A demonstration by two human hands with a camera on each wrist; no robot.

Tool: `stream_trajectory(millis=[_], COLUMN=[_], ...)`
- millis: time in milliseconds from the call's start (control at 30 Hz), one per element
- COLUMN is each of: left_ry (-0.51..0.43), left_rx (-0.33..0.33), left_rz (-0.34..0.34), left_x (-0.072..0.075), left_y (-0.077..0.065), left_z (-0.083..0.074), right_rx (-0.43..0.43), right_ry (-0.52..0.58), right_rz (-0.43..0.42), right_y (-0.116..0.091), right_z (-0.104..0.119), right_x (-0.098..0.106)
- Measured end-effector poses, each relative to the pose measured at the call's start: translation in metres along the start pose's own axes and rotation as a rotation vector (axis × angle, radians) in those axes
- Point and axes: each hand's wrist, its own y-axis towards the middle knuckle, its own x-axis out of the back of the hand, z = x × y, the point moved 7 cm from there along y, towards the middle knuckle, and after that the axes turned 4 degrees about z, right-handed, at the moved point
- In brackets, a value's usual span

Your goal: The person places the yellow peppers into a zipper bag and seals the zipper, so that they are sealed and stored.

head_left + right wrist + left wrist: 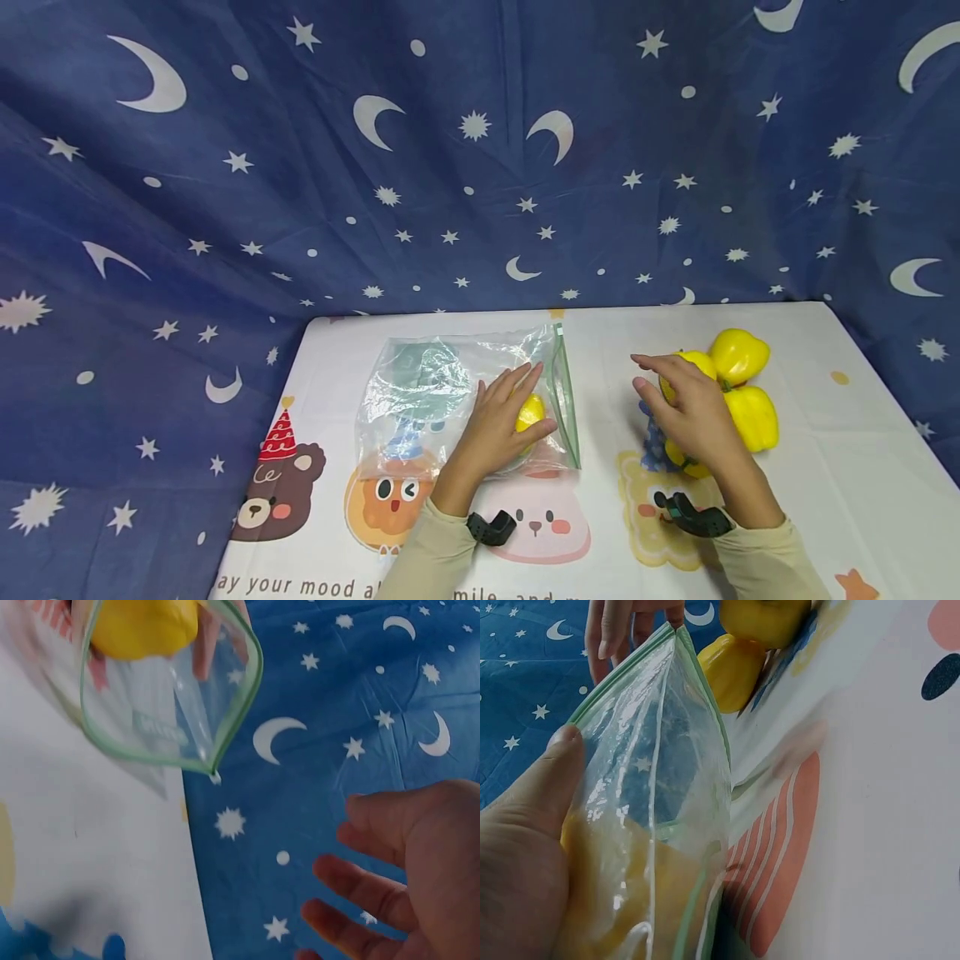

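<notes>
A clear zip bag (pixel 420 392) with a green-edged mouth lies on the table, its opening to the right. Inside, near that mouth, is a yellow pepper (pixel 142 630). My left hand (pixel 491 429) rests on top of the bag with fingers extended and thumb spread, the pepper showing between thumb and forefinger. In the left wrist view the thumb (pixel 551 772) lies along the plastic. My right hand (pixel 690 412) hovers empty, fingers loosely bent, beside a pile of yellow peppers (pixel 750 417), partly hiding it. One pepper has a green stem.
The table has a white printed cloth (pixel 840 467) with cartoon animals. A blue curtain (pixel 480 167) with moons and stars hangs along the back and sides. Black wrist straps (pixel 697 517) sit on both forearms.
</notes>
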Motion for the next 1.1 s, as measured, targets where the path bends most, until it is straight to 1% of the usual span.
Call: stream_trajectory(millis=[167, 367, 467, 567, 700, 867, 1100], left_ry=[0.016, 0.018, 0.017, 0.017, 0.012, 0.010, 0.015], left_rx=[-0.012, -0.024, -0.021, -0.016, -0.012, -0.010, -0.007], left_rz=[-0.009, -0.018, -0.018, -0.017, -0.014, -0.014, -0.018], left_x=[0.000, 0.000, 0.000, 0.001, 0.001, 0.000, 0.001], left_y=[0.000, 0.000, 0.000, -0.001, -0.001, -0.001, -0.001], left_z=[0.001, 0.000, 0.000, 0.000, 0.000, 0.000, 0.001], right_rx=[-0.082, -0.152, -0.193, -0.241, -0.298, -0.330, -0.340], right_ry=[-0.046, -0.152, -0.195, -0.225, -0.248, -0.248, -0.249], right_rz=[-0.018, -0.064, -0.047, -0.011, 0.031, 0.048, 0.047], right_y=[0.002, 0.004, 0.005, 0.006, 0.005, 0.004, 0.004], right_z=[-0.010, -0.027, -0.036, -0.044, -0.055, -0.064, -0.070], right_x=[0.010, 0.020, 0.021, 0.020, 0.018, 0.016, 0.014])
